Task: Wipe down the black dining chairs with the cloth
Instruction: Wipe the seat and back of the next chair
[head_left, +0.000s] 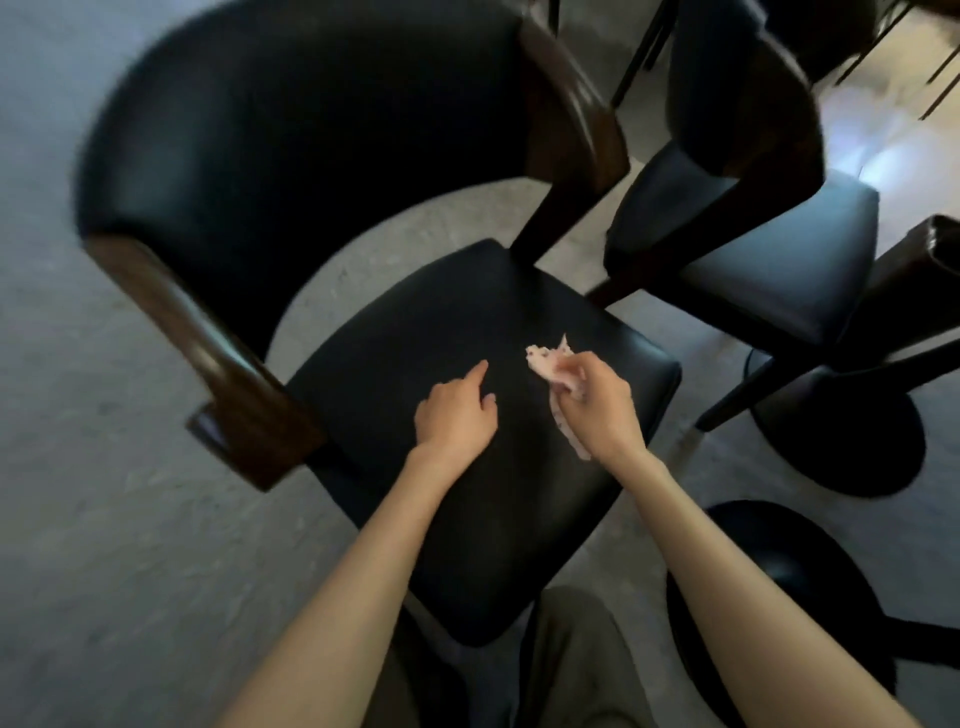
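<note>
Right grip (605, 410): I log it closed round the cloth (550, 366), fingers curled, thumb side towards the camera. The cloth is thin, pale pink, crumpled and speckled. One end sticks up past the knuckles and a strip hangs by the wrist. It sits above the right half of the seat; I cannot tell whether it touches it.

Left grip (454, 415): holds nothing. The forefinger is straight and the other fingers are loosely bent, low over the middle of the seat. Whether it touches is unclear.

Near chair, seat (395, 332): a black padded square with rounded corners and a smooth, faintly glossy, leather-like cover. My forearms hide much of the front.

Near chair, backrest (311, 130): a black cushioned band, curved like a tub and blurred by motion. It is backed by a dark brown glossy wooden rail (218, 353), whose squared end shows at the left.

Second chair (779, 265): just beside the first on the right, with the same black padding and dark frame. Its top is cut off by the frame edge.

Round black bases (841, 452): two flat discs at the right. The nearer one is partly hidden by my right forearm.

Floor (104, 519): grey and mottled, with a bright glare at the upper right.

Trouser leg (571, 654): drab khaki fabric, cut off at the bottom edge.
</note>
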